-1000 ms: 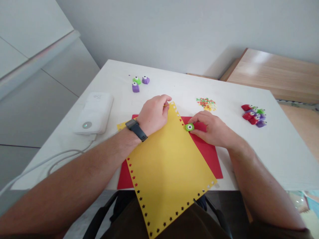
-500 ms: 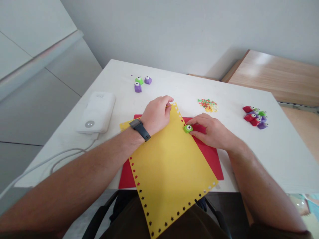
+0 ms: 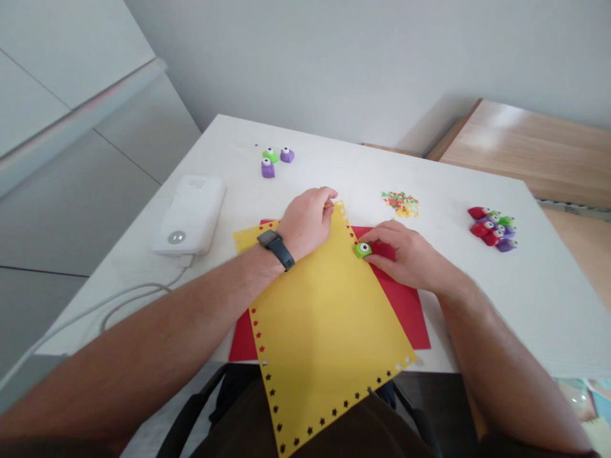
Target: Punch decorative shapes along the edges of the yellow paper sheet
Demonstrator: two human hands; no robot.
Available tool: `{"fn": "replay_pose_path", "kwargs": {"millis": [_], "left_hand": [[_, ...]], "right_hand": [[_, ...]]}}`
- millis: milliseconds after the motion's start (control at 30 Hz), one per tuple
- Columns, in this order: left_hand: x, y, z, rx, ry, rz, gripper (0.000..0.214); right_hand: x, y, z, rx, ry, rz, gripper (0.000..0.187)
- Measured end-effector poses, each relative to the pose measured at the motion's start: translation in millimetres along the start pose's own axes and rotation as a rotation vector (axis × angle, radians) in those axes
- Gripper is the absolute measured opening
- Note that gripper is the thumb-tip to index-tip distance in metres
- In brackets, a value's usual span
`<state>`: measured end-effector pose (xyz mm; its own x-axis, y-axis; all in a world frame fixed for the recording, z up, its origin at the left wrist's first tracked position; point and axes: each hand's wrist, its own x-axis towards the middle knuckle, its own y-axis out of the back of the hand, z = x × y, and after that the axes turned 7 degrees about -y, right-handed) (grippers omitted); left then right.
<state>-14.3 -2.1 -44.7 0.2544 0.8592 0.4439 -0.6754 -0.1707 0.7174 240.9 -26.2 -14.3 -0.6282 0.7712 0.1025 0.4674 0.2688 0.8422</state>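
Observation:
A yellow sheet of paper [image 3: 324,305] lies slanted, its edges lined with small punched stars and other shapes. Under it is a red sheet [image 3: 403,312], showing at the sides. My right hand [image 3: 405,254] grips a small green craft punch [image 3: 362,250] between thumb and fingers, set on the yellow sheet's right edge. Near the top corner, my left hand [image 3: 308,222] is closed with the fingertips pinching a bit of yellow at the sheet's edge, partly hidden by the fingers. A dark watch [image 3: 275,248] is on the left wrist.
Small punched pieces [image 3: 401,203] lie in a pile beyond my right hand. Several red, purple and green punches [image 3: 492,229] stand at the right; a purple punch [image 3: 268,168] and two others are at the back. A white cabled device [image 3: 191,213] sits at left.
The whole view shifts slightly. The yellow sheet's lower end swings a little to the left. Both hands keep their holds, the punch still at the right edge.

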Motion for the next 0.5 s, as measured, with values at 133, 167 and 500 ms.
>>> {"fn": "replay_pose_path", "kwargs": {"millis": [133,167,500], "left_hand": [[-2,0.9,1,0.017,-0.026,0.005,0.031],[-3,1.8,2,0.02,-0.038,0.004,0.031],[-7,21.1,18,0.181,-0.121,-0.18,0.022]], "right_hand": [[0,0,0,0.0,0.001,-0.005,0.022],[0,0,0,-0.002,0.0,-0.006,0.021],[0,2,-3,-0.023,-0.001,-0.008,0.02]]}}
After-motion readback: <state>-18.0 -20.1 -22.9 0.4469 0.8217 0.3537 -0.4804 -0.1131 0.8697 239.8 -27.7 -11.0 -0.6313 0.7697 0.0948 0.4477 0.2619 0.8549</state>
